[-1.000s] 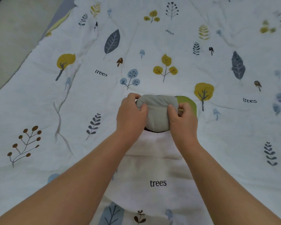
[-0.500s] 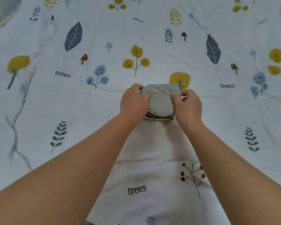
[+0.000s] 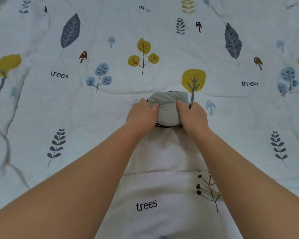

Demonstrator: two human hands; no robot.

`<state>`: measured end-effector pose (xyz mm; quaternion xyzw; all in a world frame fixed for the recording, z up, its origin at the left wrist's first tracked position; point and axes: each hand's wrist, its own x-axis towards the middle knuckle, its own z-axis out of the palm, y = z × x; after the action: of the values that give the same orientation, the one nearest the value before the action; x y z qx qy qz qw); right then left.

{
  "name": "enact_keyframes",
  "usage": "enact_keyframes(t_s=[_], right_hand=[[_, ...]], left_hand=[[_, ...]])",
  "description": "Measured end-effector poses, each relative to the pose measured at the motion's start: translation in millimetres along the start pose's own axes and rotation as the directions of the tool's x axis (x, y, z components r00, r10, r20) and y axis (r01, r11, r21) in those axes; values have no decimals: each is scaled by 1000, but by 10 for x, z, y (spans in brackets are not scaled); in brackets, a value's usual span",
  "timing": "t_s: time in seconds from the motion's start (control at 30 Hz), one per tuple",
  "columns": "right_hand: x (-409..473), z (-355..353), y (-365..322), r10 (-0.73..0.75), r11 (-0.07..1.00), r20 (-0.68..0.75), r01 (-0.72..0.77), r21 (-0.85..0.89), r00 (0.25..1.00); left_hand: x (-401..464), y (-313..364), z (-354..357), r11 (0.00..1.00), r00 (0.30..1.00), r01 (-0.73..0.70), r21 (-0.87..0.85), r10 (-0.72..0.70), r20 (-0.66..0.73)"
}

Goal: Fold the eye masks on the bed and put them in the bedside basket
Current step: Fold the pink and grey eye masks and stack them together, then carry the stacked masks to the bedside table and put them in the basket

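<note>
The landmark was the yellow printed tree point(image 3: 193, 81) on the white quilt patterned with leaves and the word "trees" point(image 3: 59, 104). Just below and left of that tree lay the grey padded fabric eye mask point(image 3: 167, 109), folded into a compact bundle with a striped dark edge showing along its near side.

The left hand point(image 3: 141, 116) gripped the bundle's left side, thumb curled over the top and the other fingers hidden beneath or behind. The right hand point(image 3: 192, 116), directly below the tree's trunk, clasped the right side in the same way, thumb on top. Both hands were closed narrowly on the mask, which rested on the quilt between them.

The folding step looked nearly finished; the hands seemed to be pressing the fold flat. The next move would call for keeping the fold pinched shut while lifting, then carrying it to the basket, which was not in view.

The bundle's long axis ran away from the person, its straight folded edge pointing toward the tree, its rounded edge toward the wrists.
</note>
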<state>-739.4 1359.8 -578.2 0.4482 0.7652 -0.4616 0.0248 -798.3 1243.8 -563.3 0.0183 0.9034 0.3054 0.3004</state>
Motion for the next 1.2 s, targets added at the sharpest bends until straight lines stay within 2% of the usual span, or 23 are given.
enact_keyframes(t_s=[0.23,0.4,0.6,0.87,1.2], right_hand=[[-90,9,-17,7,1000,38,-7,0,999],[-315,-48,-42,-24,999,47,23,31,999],[-691,-234,-360,-96,994,68,91,64,993],[-1390,-715,-1082,-247,964,112,232,129,963],[-2501,-1358,-1820,-376,924,207,350,153,903]], left_hand=[[-134,11,-35,990,997,35,-136,-25,72],[-338,-39,-122,982,998,32,-187,-20,63],[-742,63,-481,959,1000,5,-282,-12,-24],[-1490,353,-1252,923,981,-130,-363,67,-180],[-2694,649,-2088,886,960,-156,-437,32,-278]])
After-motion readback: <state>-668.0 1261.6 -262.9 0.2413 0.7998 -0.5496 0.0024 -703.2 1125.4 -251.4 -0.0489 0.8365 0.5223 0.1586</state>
